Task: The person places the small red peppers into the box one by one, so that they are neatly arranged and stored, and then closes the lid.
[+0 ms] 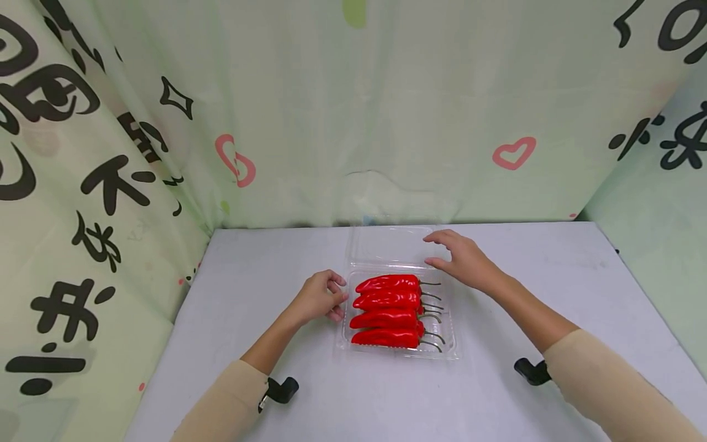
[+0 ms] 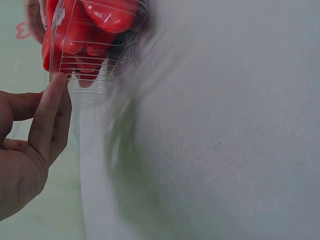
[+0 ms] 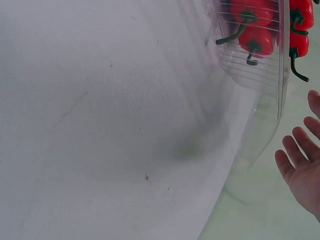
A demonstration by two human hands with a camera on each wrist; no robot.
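Several long red peppers [image 1: 386, 319] with green stems lie side by side, stems to the right, in a clear plastic clamshell box [image 1: 453, 331]. Its transparent lid [image 1: 386, 245] is folded back behind the tray. At the box's left side is my left hand [image 1: 322, 296]; the left wrist view shows its fingertips [image 2: 59, 82] right at the rim, fingers fairly straight. My right hand [image 1: 461, 258] hovers by the right edge of the lid, thumb and fingers spread apart with nothing between them. In the right wrist view that hand is partly cut off by the frame.
The box rests on a white table [image 1: 265, 264], toward its back edge. Pale green curtains [image 1: 414, 110] with dark lettering and pink hearts hang behind the table and along both sides. A black wrist mount [image 1: 282, 390] sticks out from each sleeve.
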